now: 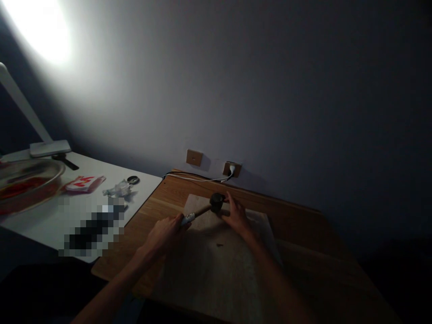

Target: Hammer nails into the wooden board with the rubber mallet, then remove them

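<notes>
My left hand (168,230) is closed round one end of a stick-like piece (203,210), brown along the shaft with a white section showing just beyond my fingers. At its far end is a dark, round, short object (216,203), perhaps a roll of tape; in the dim light I cannot tell its kind. The thumb and fingers of my right hand (236,213) pinch this round object from the right side. Both hands are above a pale board (216,274), on which a small dark scrap (219,245) lies.
The board rests on a wooden table (303,234) against the wall. A white cable (202,179) runs to a wall socket (232,169). On the white table (141,180) at left are a desk lamp (50,147), a clear bowl (50,193), a packet (84,183) and crumpled plastic (119,190).
</notes>
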The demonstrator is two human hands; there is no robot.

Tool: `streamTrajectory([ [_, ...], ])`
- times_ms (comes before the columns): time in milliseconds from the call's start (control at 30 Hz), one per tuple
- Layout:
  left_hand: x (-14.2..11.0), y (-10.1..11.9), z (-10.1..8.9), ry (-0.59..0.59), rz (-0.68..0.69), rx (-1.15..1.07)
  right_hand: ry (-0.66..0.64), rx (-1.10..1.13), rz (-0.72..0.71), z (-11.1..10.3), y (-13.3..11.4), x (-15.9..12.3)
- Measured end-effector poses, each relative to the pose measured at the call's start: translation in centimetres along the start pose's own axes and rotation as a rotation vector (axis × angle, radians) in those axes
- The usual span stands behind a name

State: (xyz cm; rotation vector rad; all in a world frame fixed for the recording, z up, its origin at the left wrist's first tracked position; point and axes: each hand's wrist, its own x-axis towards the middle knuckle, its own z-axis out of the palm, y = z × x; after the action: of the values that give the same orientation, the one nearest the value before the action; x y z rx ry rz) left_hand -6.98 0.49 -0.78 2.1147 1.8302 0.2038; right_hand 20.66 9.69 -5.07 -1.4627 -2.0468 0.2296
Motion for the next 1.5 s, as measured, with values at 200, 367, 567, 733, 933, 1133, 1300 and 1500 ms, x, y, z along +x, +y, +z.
streamTrajectory([
  [200, -0.3, -0.8, 0.2, 0.057, -0.017, -0.021, -0.015, 0.083, -0.082, -2.9, -1.3, -2.5],
  [367, -0.5, -1.5, -0.4, 0.097, -0.033, -0.073, -0.455, 0.027, -0.316, -4.4, -4.9, -6.4],
  [567, -0.6, -3.0, 0.2, 0.105, -0.074, -0.101, -0.562, -0.084, -0.29, -4.5, -6.3, -6.5],
  [733, -0.8, -3.8, 1.5, 0.089, -0.112, -0.184, -0.397, 0.144, -0.214, -3.3, -4.4, -1.5],
  [933, -1.3, -4.0, 2.2, 0.112, -0.096, -0.283, -0.229, 0.192, -0.141, -0.7, -3.3, 3.1],
  [1133, -1.4, -4.4, 2.6, 0.172, -0.078, -0.346, -0.255, 0.15, -0.133, 1.4, -3.1, 3.1],
  [1300, -1.3, -4.4, 2.6, 0.173, -0.067, -0.36, -0.258, 0.09, -0.126, 1.7, -3.0, 2.9],
  [1500, -1.4, -4.2, 2.4, 0.149, -0.068, -0.32, -0.257, 0.046, -0.127, 1.8, -3.1, 2.6],
])
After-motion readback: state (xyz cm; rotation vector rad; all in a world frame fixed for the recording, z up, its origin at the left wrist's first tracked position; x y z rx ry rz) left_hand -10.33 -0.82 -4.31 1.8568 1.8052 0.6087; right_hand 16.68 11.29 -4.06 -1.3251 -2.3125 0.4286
